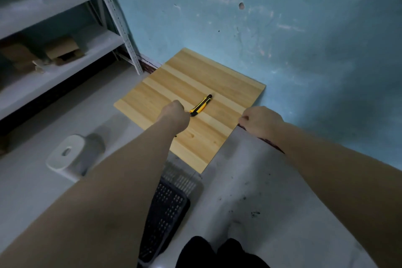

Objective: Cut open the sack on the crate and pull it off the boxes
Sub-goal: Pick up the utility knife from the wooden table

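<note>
A yellow and black utility knife lies flat on a pale wooden board that stands against the blue wall. My left hand reaches over the board with its fingers curled around the knife's near end. My right hand hovers as a loose fist at the board's right edge, with nothing visible in it. A dark perforated plastic crate sits under the board's near corner, partly hidden by my left arm. No sack shows in this view.
A white stool stands on the grey floor to the left. Grey metal shelving at the far left holds cardboard boxes. My dark shoes are at the bottom edge. The blue wall closes off the right side.
</note>
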